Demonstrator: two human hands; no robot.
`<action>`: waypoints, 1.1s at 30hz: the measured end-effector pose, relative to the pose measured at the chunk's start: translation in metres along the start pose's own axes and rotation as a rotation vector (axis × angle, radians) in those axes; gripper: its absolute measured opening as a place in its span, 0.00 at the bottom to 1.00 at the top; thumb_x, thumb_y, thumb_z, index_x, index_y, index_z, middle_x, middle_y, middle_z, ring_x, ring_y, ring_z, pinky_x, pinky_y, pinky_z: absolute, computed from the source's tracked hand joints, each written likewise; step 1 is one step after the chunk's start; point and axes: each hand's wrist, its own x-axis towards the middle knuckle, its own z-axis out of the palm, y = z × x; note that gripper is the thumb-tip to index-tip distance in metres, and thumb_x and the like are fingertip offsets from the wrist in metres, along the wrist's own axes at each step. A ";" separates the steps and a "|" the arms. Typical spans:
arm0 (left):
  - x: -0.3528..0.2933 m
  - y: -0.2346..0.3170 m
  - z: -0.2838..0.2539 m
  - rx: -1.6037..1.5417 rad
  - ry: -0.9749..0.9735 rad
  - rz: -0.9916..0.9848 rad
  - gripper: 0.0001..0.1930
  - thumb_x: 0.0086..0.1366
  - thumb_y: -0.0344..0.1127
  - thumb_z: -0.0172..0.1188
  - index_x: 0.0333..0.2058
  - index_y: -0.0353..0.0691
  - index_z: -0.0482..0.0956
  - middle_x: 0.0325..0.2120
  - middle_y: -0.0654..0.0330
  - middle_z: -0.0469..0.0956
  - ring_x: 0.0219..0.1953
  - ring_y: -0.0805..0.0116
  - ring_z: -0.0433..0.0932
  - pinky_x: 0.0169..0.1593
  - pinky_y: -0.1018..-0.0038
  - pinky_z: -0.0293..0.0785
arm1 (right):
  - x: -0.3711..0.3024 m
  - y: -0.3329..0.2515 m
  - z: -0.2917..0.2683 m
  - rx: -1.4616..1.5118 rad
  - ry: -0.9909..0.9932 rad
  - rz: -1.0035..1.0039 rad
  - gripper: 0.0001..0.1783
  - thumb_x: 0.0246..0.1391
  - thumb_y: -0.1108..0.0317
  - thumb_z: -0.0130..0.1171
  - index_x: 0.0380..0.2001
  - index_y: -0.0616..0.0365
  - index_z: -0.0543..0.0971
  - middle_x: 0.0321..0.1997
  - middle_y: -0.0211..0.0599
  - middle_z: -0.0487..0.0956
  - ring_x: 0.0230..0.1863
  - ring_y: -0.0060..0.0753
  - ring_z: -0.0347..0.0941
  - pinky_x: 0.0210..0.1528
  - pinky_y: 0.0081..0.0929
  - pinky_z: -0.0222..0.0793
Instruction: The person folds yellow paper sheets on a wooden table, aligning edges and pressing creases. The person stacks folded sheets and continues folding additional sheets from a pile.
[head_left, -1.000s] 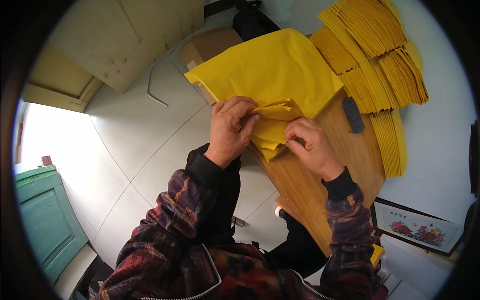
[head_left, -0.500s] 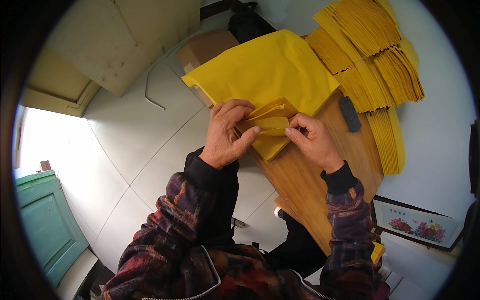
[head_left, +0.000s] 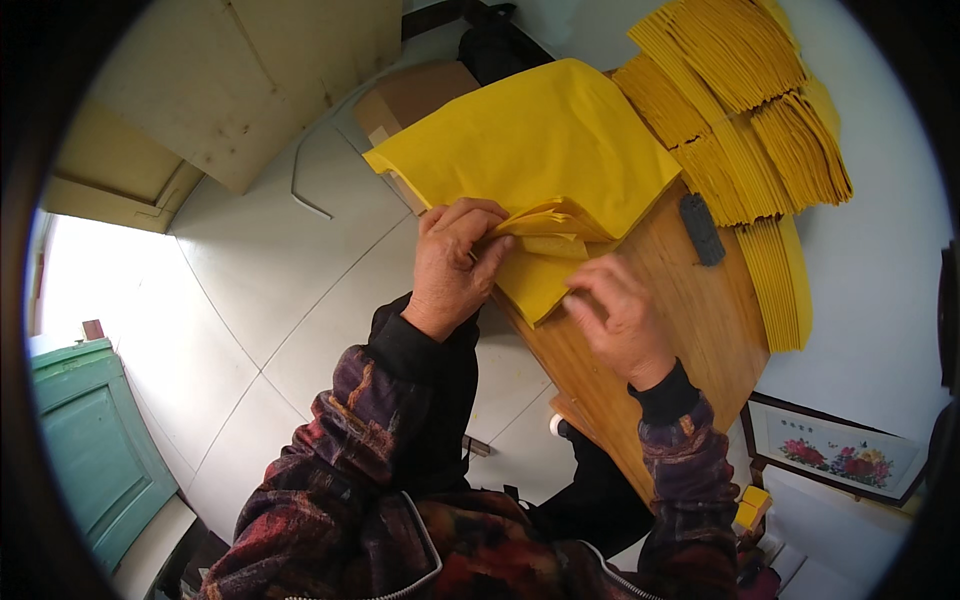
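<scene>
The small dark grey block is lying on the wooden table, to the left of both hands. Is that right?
Not quite. The small dark grey block is lying on the wooden table, but to the right of both hands: the left hand, which holds the yellow sheets, and the right hand. The head view shows this.

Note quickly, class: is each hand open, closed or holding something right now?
Left hand: closed, pinching yellow sheets.
Right hand: curled and blurred near the sheets; cannot tell whether it grips.
</scene>
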 end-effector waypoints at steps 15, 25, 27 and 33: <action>0.000 -0.001 0.000 0.007 -0.001 0.012 0.08 0.54 0.29 0.65 0.34 0.39 0.79 0.37 0.60 0.79 0.41 0.58 0.77 0.53 0.67 0.62 | 0.010 0.005 0.007 -0.119 -0.101 -0.122 0.07 0.46 0.80 0.60 0.31 0.61 0.76 0.35 0.39 0.75 0.40 0.45 0.70 0.41 0.36 0.70; 0.000 0.000 -0.001 0.005 -0.004 0.021 0.07 0.54 0.29 0.65 0.33 0.39 0.78 0.37 0.60 0.79 0.41 0.59 0.76 0.53 0.67 0.62 | 0.026 0.010 -0.005 0.105 -0.202 0.002 0.07 0.45 0.79 0.62 0.28 0.61 0.74 0.31 0.40 0.76 0.38 0.46 0.72 0.40 0.35 0.69; 0.000 0.000 -0.001 0.005 -0.007 0.021 0.07 0.55 0.29 0.65 0.33 0.39 0.78 0.37 0.60 0.79 0.41 0.59 0.76 0.53 0.67 0.62 | 0.027 0.012 -0.007 0.149 -0.235 0.030 0.06 0.47 0.77 0.63 0.28 0.62 0.75 0.31 0.40 0.76 0.37 0.46 0.72 0.39 0.35 0.69; 0.000 -0.001 -0.001 0.007 -0.008 0.025 0.07 0.55 0.29 0.64 0.34 0.39 0.79 0.37 0.60 0.79 0.41 0.59 0.76 0.53 0.67 0.62 | 0.028 0.018 -0.006 0.202 -0.235 0.029 0.05 0.49 0.75 0.63 0.28 0.63 0.76 0.29 0.42 0.75 0.32 0.46 0.72 0.36 0.35 0.69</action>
